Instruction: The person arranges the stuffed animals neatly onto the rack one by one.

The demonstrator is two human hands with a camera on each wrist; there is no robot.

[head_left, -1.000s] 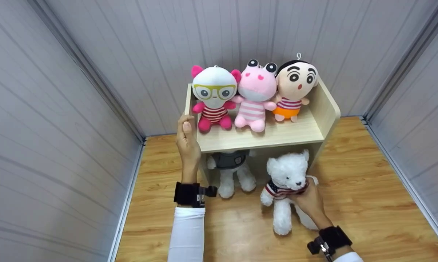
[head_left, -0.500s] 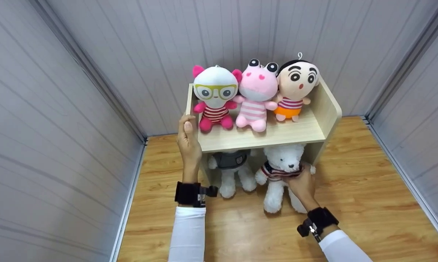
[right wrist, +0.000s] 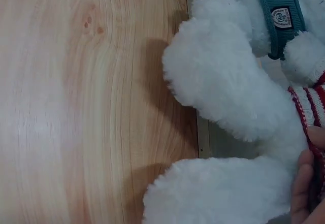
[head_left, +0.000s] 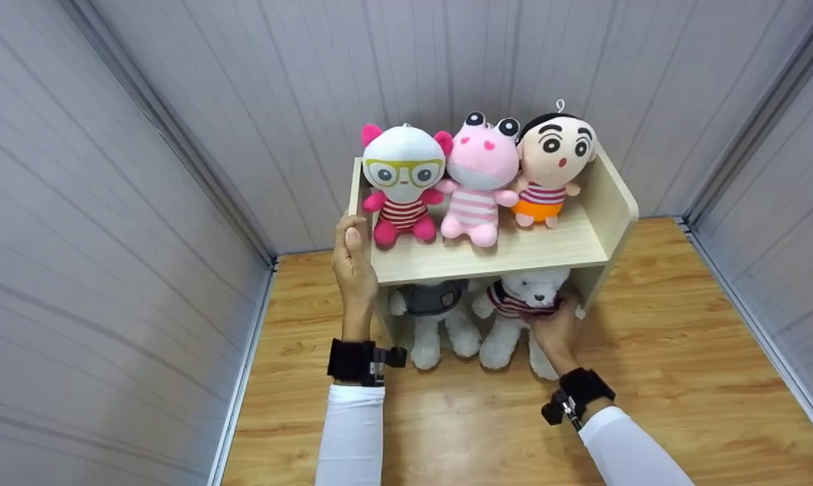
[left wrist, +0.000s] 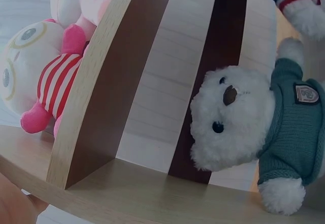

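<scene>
My right hand (head_left: 556, 325) grips a white teddy bear (head_left: 504, 341) by its stars-and-stripes sweater. The bear sits at the lower compartment's front right, legs on the floor and the top of its head hidden under the shelf board. Beside it sits another white teddy bear (left wrist: 236, 117) in a grey-green sweater, its head hidden in the head view but visible in the left wrist view. My left hand (head_left: 354, 266) holds the left side panel of the small wooden shelf (head_left: 535, 250). In the right wrist view, fingers (right wrist: 302, 186) press into the striped sweater.
On the upper board sit a pink-eared plush toy with yellow glasses (head_left: 403, 182), a pink frog plush (head_left: 477, 182) and a boy doll in orange shorts (head_left: 545, 172). Grey panel walls (head_left: 298, 88) surround the shelf. Wood-look flooring (head_left: 474, 432) lies in front.
My right hand has moved the striped-sweater bear leftward and back, under the shelf board next to the other bear. My left hand stays on the side panel.
</scene>
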